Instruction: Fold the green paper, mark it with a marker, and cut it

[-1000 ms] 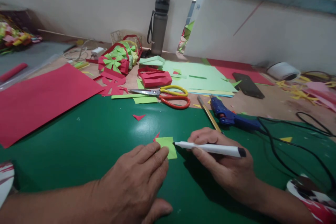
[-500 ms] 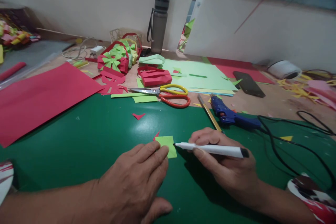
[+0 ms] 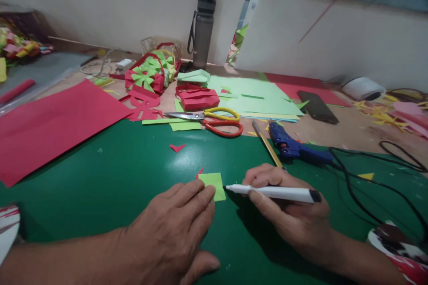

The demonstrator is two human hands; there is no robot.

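Note:
A small light-green paper square [image 3: 214,183] lies on the dark green mat [image 3: 110,173]. My left hand [image 3: 174,231] rests flat on the mat, fingers stretched out, fingertips pressing the square's near left corner. My right hand [image 3: 287,209] is closed around a white marker pen [image 3: 272,192] with a black end cap. The pen's tip sits just off the square's right edge. A tiny red scrap pokes out at the square's far left corner.
Scissors [image 3: 214,121] with yellow and red handles, a blue glue gun [image 3: 294,148] with black cord, a pencil-like stick [image 3: 266,144], a red sheet [image 3: 50,120], green sheets [image 3: 257,100], a phone [image 3: 317,107], a grey bottle [image 3: 203,29], and paper crafts [image 3: 147,78] lie beyond the mat.
The pen tip has slid slightly right, off the green square's right edge. My left hand has stayed in place on the square.

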